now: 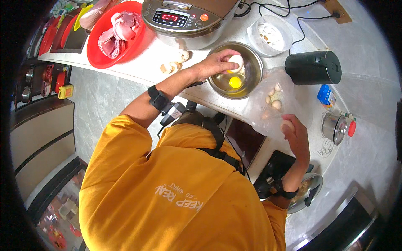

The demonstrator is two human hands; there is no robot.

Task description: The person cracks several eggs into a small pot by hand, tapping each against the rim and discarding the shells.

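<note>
My left hand [213,65] holds a pale egg [236,62] over a steel bowl [260,77]; whether its shell is whole cannot be told. Inside the bowl lies a bright egg yolk [235,82] in clear egg white, with more yellow showing just under my fingers. Lower right, my right hand [296,138] grips another egg [287,126] at the edge of a translucent plastic bag [265,120]. Several eggs [276,104] show inside that bag, which rests on the counter beside the bowl. Broken eggshells [170,67] lie on the counter left of my left forearm.
A rice cooker [191,29] stands behind the bowl, with a red basin [94,56] of raw meat to its left. At right are a clear plastic tub [251,34], a black kettle [311,67], a lidded glass jar [333,127] and a lidded pan [317,188]. Cables run behind.
</note>
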